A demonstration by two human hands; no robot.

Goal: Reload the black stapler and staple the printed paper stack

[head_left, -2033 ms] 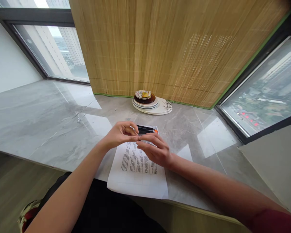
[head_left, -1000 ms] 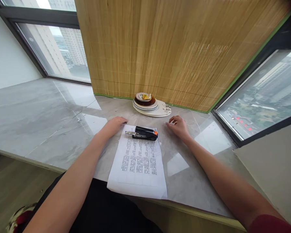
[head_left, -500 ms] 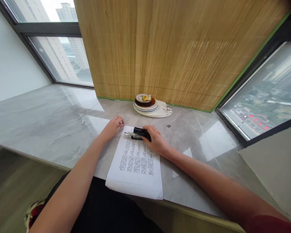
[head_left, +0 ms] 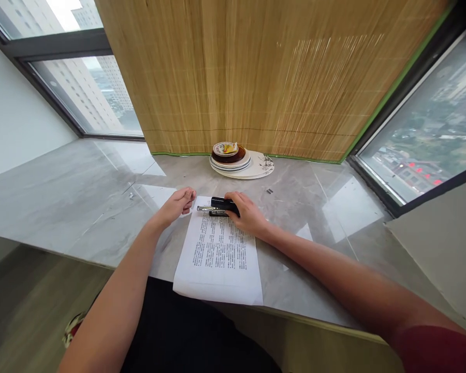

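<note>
Nearest, below the right grip (head_left: 246, 215), a printed sheet (head_left: 217, 282) lies on the gray marbled surface (head_left: 291, 282), its upper part beneath the black stapler (head_left: 218, 203). The right grip is clamped around the stapler's rear; its metal rail (head_left: 203, 208) juts toward the left grip (head_left: 179, 204), curled just beside it, contents impossible to tell. Steadying the stapler seems the step in hand; the next move probably calls for firm holding and careful rail alignment. Beyond the right grip lie small dark pieces (head_left: 270, 191), then stacked plates (head_left: 230, 167).
</note>
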